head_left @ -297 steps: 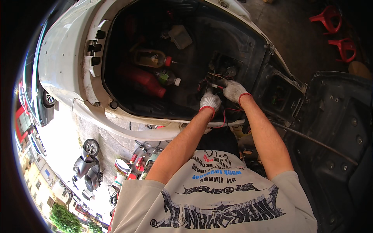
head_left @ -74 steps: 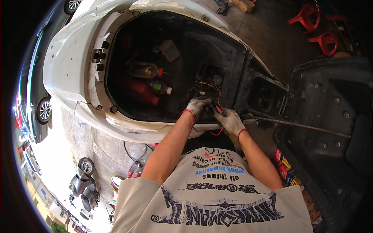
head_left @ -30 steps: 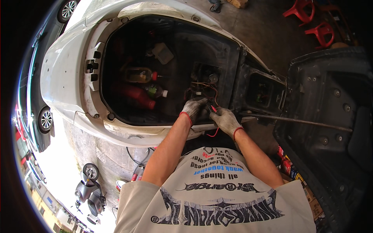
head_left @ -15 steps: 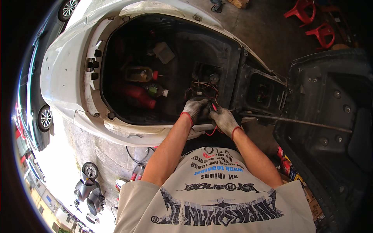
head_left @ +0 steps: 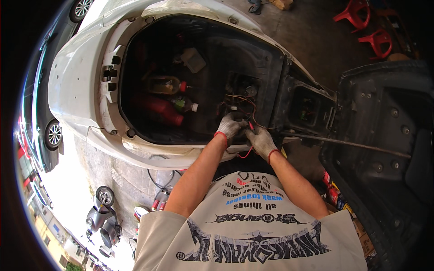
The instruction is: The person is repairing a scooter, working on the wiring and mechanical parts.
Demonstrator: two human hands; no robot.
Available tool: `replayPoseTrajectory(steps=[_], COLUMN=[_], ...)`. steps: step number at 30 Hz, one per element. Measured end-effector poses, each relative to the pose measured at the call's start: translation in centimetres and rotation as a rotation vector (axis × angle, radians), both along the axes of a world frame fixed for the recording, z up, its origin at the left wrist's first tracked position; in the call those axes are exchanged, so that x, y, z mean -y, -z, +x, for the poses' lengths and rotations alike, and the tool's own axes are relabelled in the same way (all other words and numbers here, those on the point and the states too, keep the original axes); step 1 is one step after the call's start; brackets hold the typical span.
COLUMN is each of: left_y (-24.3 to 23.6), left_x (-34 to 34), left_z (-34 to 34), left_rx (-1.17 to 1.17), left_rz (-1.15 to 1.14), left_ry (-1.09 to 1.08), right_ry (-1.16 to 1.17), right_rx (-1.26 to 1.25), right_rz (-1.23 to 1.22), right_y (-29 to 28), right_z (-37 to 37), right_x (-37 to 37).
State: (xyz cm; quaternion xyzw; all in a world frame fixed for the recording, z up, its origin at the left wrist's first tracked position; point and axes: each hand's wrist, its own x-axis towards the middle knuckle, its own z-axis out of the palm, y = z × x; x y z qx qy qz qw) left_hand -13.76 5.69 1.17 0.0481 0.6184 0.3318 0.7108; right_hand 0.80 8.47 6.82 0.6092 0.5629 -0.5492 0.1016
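My left hand (head_left: 231, 125), in a soiled white glove, is closed at the dark wiring near the compartment's lower edge; what its fingers hold is too small to make out. My right hand (head_left: 259, 140), gloved alike, is closed on a red and black probe (head_left: 251, 125) just right of it, with a red lead (head_left: 246, 153) looping below. Above both hands thin wires and a white connector (head_left: 233, 108) lie by a recess (head_left: 242, 83) in the scooter's black storage compartment (head_left: 158, 38). Several bottles (head_left: 165, 84) and a translucent container (head_left: 193, 60) lie at its left.
The white scooter body (head_left: 74, 77) surrounds the compartment. The raised black seat (head_left: 366, 113) and a metal rod (head_left: 343, 140) are at right. Red chairs (head_left: 355, 16) stand beyond. A car (head_left: 43, 113), a parked scooter (head_left: 101, 219) and floor clutter (head_left: 158, 203) are at left.
Over the last second my hands stay nearly in place, shifting slightly right. Compared with ten seconds ago, my right hand sits lower, beside the lower rim, and the view has shifted.
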Motion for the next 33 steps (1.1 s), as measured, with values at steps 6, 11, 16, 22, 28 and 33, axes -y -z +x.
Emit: replayPoseTrajectory(steps=[6,11,16,22,28,33], left_y=[0.4,2.0,3.2,3.5,2.3,2.1], left_x=[0.0,0.1,0.6,0.6,0.3,0.4], left_z=[-0.1,0.3,0.3,0.5,0.1,0.2], left_rx=[-0.069,-0.209,-0.216,-0.244,-0.257,-0.194], left_rz=[0.034,0.024,0.015,0.121,0.026,-0.019], left_ry=[0.072,0.157,0.133,0.106,0.124,0.054], right_ry=[0.048,-0.104,-0.263,-0.544,-0.634,-0.592], right_rx=[0.148,0.125,0.089,0.096,0.135,0.061], right_rz=[0.228,0.203,0.250,0.251,0.269,0.284], right_y=[1.2,2.9,6.1,11.3,11.8,11.0], right_z=[0.7,0.1,-1.7,-2.5,-2.9,-3.1], right_x=[-1.3,-6.0,-8.0,-8.3,-7.6,-7.5])
